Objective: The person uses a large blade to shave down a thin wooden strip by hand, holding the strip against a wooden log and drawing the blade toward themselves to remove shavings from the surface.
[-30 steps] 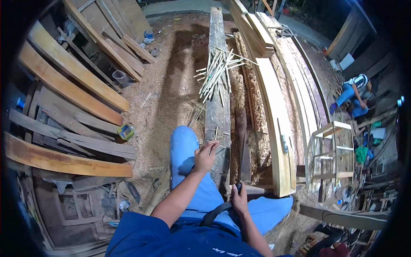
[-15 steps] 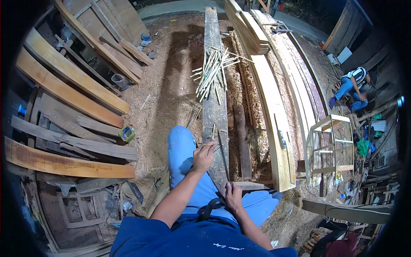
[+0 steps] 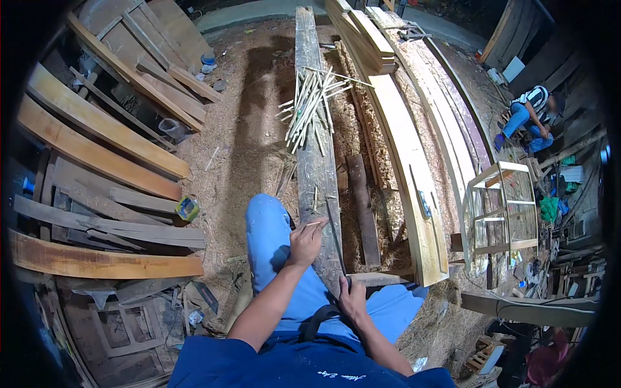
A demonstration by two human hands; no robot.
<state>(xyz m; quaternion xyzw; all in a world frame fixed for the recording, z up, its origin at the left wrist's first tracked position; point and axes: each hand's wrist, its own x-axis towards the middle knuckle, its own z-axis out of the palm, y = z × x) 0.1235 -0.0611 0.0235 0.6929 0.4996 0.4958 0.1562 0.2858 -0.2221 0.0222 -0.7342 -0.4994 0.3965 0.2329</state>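
Observation:
Between my legs runs a long, worn plank (image 3: 309, 173). My right hand (image 3: 352, 299) is closed round the near end of a long, narrow dark blade (image 3: 334, 234), whose far end points away along the plank. My left hand (image 3: 305, 246) is closed in a pinch beside the blade, with a short, thin pale stick (image 3: 313, 224) at its fingertips. Farther up the plank lies a loose heap of thin pale sticks (image 3: 312, 107), crossing one another at many angles. A few small slivers lie on the wood between the heap and my left hand.
Thick pale boards (image 3: 404, 129) lie lengthwise to the right, above wood shavings. A wooden frame cage (image 3: 503, 210) stands beyond them. Curved planks (image 3: 107, 258) are stacked at the left. Another person (image 3: 532, 118) sits at the far right.
The whole view has shifted slightly, with the plank and heap now a little farther left in the picture. Both hands keep nearly the same places and holds.

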